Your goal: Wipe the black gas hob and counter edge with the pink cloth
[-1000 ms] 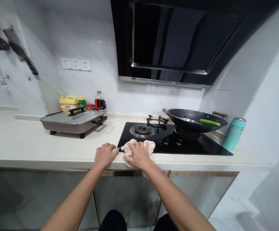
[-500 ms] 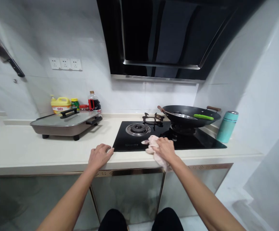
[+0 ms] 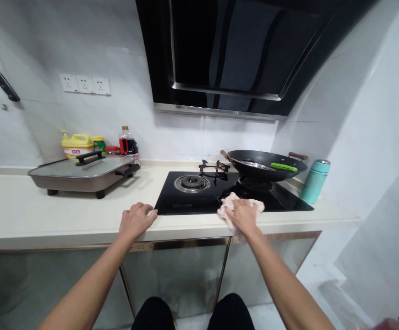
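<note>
One pale counter (image 3: 65, 224) carries a black glass stove (image 3: 185, 201), with a lidded pan (image 3: 72, 184) (on stubby black feet (image 3: 100, 194)) to its left and a dark wok (image 3: 254, 172) on its right burner (image 3: 256, 185). A pink cloth (image 3: 225, 211) lies bunched over the stove's front edge, under the right hand (image 3: 244, 214); whether those fingers are clamped on it I cannot tell. The left hand (image 3: 136, 221) rests on the counter by the stove's front left corner, thumb and fingers apart.
</note>
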Action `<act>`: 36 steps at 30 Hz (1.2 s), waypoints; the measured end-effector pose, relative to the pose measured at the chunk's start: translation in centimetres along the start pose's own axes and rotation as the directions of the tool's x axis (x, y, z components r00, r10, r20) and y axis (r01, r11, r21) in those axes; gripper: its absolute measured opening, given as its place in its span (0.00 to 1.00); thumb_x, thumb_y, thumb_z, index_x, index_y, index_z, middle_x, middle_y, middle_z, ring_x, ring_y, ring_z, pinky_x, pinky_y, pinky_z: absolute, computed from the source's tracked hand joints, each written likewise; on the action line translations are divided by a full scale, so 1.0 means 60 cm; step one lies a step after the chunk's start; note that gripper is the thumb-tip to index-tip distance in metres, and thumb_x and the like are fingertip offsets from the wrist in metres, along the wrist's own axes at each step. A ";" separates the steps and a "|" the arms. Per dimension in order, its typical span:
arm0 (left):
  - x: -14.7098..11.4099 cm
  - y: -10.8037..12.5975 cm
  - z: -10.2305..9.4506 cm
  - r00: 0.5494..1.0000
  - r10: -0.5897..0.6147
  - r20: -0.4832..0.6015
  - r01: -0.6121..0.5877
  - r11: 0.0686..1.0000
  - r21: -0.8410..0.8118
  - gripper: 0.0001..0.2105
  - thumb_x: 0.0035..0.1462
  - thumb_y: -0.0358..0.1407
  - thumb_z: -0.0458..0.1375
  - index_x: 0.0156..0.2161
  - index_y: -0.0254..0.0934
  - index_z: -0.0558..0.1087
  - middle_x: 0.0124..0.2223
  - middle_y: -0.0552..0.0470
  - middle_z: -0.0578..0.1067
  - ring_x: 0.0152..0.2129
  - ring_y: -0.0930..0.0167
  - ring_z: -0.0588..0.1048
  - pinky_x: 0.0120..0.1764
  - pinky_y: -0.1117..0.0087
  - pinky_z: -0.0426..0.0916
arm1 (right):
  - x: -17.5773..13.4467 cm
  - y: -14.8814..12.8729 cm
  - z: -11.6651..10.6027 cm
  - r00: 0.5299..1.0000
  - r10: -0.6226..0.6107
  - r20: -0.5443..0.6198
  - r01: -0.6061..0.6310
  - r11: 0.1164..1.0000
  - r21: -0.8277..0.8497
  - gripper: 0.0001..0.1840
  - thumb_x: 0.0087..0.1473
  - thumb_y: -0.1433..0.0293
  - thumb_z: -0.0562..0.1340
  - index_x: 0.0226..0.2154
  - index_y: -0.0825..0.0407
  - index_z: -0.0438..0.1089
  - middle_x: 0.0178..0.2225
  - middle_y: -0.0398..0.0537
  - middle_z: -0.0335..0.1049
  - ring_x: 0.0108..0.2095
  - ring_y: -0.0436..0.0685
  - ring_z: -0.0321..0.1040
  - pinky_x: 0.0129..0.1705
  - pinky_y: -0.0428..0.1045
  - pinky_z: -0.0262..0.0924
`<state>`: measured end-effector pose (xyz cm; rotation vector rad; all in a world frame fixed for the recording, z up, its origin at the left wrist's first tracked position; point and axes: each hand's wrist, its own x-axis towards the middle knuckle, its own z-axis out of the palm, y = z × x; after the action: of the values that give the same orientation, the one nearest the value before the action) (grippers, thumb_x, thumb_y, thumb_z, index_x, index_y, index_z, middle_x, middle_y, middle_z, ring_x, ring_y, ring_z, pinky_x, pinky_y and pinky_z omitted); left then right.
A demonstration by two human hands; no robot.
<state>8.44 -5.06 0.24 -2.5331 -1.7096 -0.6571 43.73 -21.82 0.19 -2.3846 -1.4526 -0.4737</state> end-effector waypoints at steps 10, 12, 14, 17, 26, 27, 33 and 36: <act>0.000 -0.012 0.000 0.999 0.044 -0.028 -0.042 0.998 0.053 0.21 0.65 0.49 0.48 0.48 0.45 0.80 0.54 0.44 0.80 0.56 0.57 0.74 0.54 0.57 0.65 | -0.024 -0.314 0.008 0.826 -0.559 -0.069 0.557 0.793 0.245 0.25 0.63 0.45 0.59 0.51 0.43 0.74 0.53 0.48 0.75 0.55 0.63 0.64 0.62 0.64 0.49; 0.000 -0.015 0.002 0.999 0.046 -0.029 -0.045 0.998 0.052 0.21 0.65 0.49 0.48 0.48 0.45 0.80 0.55 0.45 0.79 0.55 0.57 0.74 0.54 0.57 0.65 | -0.021 -0.319 0.012 0.797 -0.598 -0.083 0.596 0.758 0.263 0.24 0.64 0.47 0.59 0.51 0.46 0.74 0.53 0.50 0.74 0.56 0.63 0.63 0.61 0.64 0.49; 0.001 -0.016 0.001 0.999 0.045 -0.023 -0.044 0.998 0.036 0.21 0.65 0.49 0.48 0.48 0.44 0.80 0.56 0.45 0.79 0.56 0.57 0.74 0.54 0.57 0.65 | -0.015 -0.291 0.016 0.814 -0.577 -0.065 0.573 0.779 0.255 0.22 0.64 0.49 0.60 0.49 0.47 0.74 0.53 0.50 0.74 0.55 0.62 0.63 0.60 0.61 0.50; 0.003 -0.015 0.000 0.999 0.041 -0.011 -0.041 0.999 0.006 0.22 0.64 0.50 0.48 0.47 0.44 0.81 0.56 0.45 0.79 0.57 0.56 0.73 0.55 0.57 0.65 | -0.007 -0.205 0.019 0.864 -0.502 -0.039 0.497 0.839 0.222 0.19 0.64 0.53 0.61 0.48 0.48 0.74 0.53 0.50 0.74 0.54 0.61 0.63 0.58 0.58 0.51; 0.004 -0.011 0.004 0.999 0.036 -0.017 -0.035 0.999 0.027 0.22 0.64 0.50 0.47 0.47 0.44 0.81 0.56 0.44 0.79 0.56 0.56 0.73 0.55 0.56 0.64 | 0.008 0.151 -0.001 1.000 0.011 0.001 -0.011 1.000 0.013 0.22 0.66 0.57 0.55 0.51 0.52 0.75 0.53 0.58 0.74 0.53 0.65 0.64 0.55 0.59 0.53; 0.004 -0.011 0.005 0.999 0.034 -0.017 -0.033 0.999 0.031 0.22 0.64 0.50 0.47 0.48 0.44 0.80 0.56 0.44 0.79 0.57 0.56 0.73 0.55 0.56 0.64 | 0.012 0.185 -0.007 0.997 0.078 0.006 -0.078 0.997 -0.009 0.23 0.67 0.56 0.53 0.51 0.51 0.75 0.53 0.59 0.74 0.53 0.66 0.65 0.54 0.60 0.54; 0.005 -0.017 0.011 0.999 0.041 -0.028 -0.041 0.999 0.031 0.22 0.63 0.51 0.47 0.47 0.44 0.80 0.56 0.45 0.79 0.57 0.56 0.73 0.55 0.57 0.65 | 0.017 0.316 -0.042 0.944 0.329 0.011 -0.327 0.941 -0.092 0.24 0.68 0.59 0.50 0.55 0.42 0.76 0.54 0.59 0.72 0.55 0.70 0.64 0.55 0.67 0.55; 0.006 -0.017 0.013 0.999 0.039 -0.033 -0.038 0.999 0.018 0.23 0.63 0.52 0.47 0.47 0.44 0.80 0.55 0.45 0.79 0.56 0.55 0.73 0.55 0.56 0.64 | 0.005 0.323 -0.045 0.918 0.396 -0.008 -0.394 0.910 -0.131 0.26 0.68 0.59 0.48 0.55 0.45 0.75 0.54 0.61 0.70 0.55 0.72 0.64 0.53 0.69 0.56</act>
<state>7.92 -4.17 -0.55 -2.5222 -1.6447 -0.6751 60.87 -31.26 1.00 -2.7008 -0.9255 -0.4533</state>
